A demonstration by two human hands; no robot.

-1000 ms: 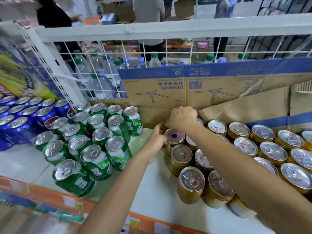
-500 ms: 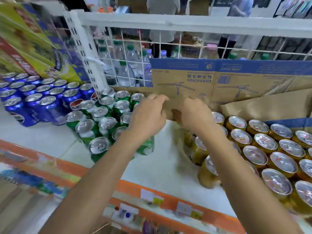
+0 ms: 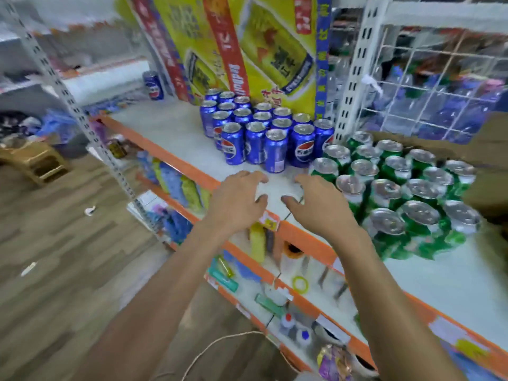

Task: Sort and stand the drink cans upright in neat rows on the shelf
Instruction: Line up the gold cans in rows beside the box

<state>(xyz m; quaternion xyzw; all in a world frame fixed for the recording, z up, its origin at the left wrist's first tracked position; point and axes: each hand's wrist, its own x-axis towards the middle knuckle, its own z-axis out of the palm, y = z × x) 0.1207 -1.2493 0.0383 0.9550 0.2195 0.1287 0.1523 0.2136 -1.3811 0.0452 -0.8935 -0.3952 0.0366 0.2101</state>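
Several blue cans [image 3: 255,138] stand upright in rows at the back of the white shelf [image 3: 176,136]. To their right, several green cans [image 3: 395,188] stand in a cluster, some leaning. My left hand [image 3: 236,202] and my right hand [image 3: 316,204] hover side by side over the shelf's front edge, just in front of the blue cans. Both hands hold nothing, with fingers loosely curved. One lone blue can [image 3: 153,85] stands far back on the left.
A yellow and red poster [image 3: 247,45] stands behind the blue cans. A white slotted upright [image 3: 349,78] and a wire grid [image 3: 439,86] back the green cans. Lower shelves [image 3: 275,284] hold small goods. A wooden floor [image 3: 68,243] lies to the left.
The view has swung left from the gold cans to the blue and green ones. Both hands have left the cardboard and moved left and forward to the shelf's front edge.
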